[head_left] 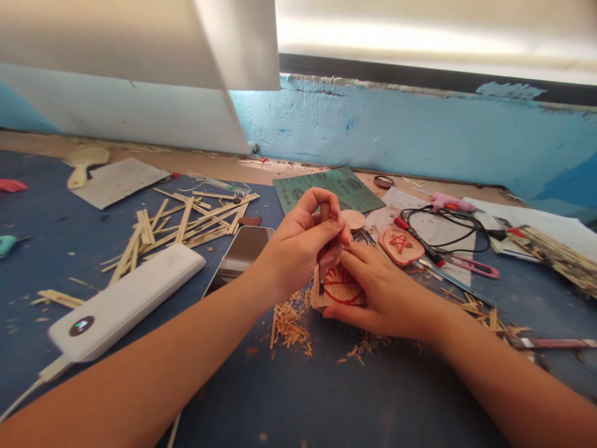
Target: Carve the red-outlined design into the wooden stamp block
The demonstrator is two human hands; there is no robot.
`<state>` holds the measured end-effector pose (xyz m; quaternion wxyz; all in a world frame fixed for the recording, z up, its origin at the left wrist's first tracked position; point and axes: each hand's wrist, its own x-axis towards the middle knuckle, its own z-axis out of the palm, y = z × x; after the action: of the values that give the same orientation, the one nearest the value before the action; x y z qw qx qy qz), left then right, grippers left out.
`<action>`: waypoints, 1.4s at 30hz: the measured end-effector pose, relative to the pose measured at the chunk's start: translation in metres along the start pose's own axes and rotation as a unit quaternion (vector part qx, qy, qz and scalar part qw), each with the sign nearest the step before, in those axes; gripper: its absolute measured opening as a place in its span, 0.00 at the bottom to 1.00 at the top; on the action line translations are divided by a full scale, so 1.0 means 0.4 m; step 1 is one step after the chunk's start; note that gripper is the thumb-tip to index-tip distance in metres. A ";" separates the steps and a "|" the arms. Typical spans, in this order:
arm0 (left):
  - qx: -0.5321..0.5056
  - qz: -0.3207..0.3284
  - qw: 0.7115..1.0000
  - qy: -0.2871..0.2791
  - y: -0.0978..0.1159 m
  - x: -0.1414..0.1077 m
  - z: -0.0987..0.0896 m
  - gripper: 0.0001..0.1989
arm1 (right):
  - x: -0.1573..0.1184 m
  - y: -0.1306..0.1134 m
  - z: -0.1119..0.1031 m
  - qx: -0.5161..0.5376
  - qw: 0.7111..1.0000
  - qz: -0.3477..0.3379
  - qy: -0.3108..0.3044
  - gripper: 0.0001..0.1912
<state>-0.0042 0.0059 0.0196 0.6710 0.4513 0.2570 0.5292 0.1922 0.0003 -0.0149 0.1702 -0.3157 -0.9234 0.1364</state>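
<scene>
Near the middle of the blue counter [289, 398], the left hand [303, 246] wraps around a slim carving tool [323, 249], its grip closed on the wooden handle like a pencil, with the dark tip pressed down onto a flat wooden piece [338, 287]; holding it so upright and so low on the shaft suits fine, controlled cuts. The right hand [385, 295] lies flat over the far-right side of that wooden piece, its grip closed on the edge with fingers on top and thumb at the near rim, which pins it against the counter so it cannot slide under the tool. The piece is pale, smooth and rounded, marked with red lines. Curly, light wood shavings [291, 323] lie just beside it on the near left, and more sit under the right wrist. To the left, a glossy white power bank [125, 302] and a dark-screened phone [240, 255] rest side by side, with a scatter of thin, flat wooden sticks [186, 224] beyond them. Farther right lies a second wooden disc [401, 244] bearing a red star, a green sheet of sandpaper [326, 186], and a pink glue gun [450, 202] with a tangled black cord.
</scene>
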 end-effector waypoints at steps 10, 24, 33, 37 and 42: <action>-0.034 -0.024 0.999 0.021 -0.034 0.011 0.027 0.08 | 0.003 0.001 0.008 -0.020 0.999 -0.028 -0.017 0.35; -0.037 -0.034 0.995 0.085 -0.052 0.028 0.017 0.10 | 0.013 -0.014 -0.010 -0.050 0.995 -0.017 -0.082 0.38; -0.018 -0.038 0.992 0.121 -0.047 0.020 0.016 0.11 | 0.011 -0.006 -0.011 -0.042 0.994 -0.008 -0.101 0.40; -0.004 -0.006 0.991 0.135 -0.039 0.022 0.015 0.11 | 0.010 -0.007 -0.009 -0.052 0.993 -0.009 -0.107 0.46; -0.009 -0.029 0.993 0.114 -0.056 0.016 0.029 0.11 | 0.014 -0.008 -0.009 -0.046 0.994 -0.019 -0.101 0.41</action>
<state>0.0181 0.0072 0.0064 0.6564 0.3744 0.3400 0.5598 0.1879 0.0018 -0.0092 0.0640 -0.2899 -0.9471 0.1217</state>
